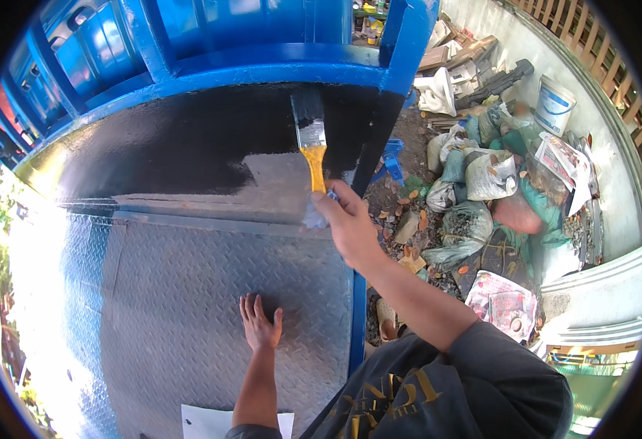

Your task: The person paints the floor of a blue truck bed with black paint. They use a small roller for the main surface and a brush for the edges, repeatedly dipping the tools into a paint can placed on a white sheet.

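blue frame (401,51) beside paintbrush (310,139)

A grey checker-plate truck bed (189,307) (far part painted black) bears a white sheet (204,423).

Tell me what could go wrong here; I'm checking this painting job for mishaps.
The left hand lies flat on the bare checker plate just short of the wet black paint, so it might slide into it. The right hand holds the paintbrush near the blue post, which black paint could smear. The white paper nearby might catch drips.
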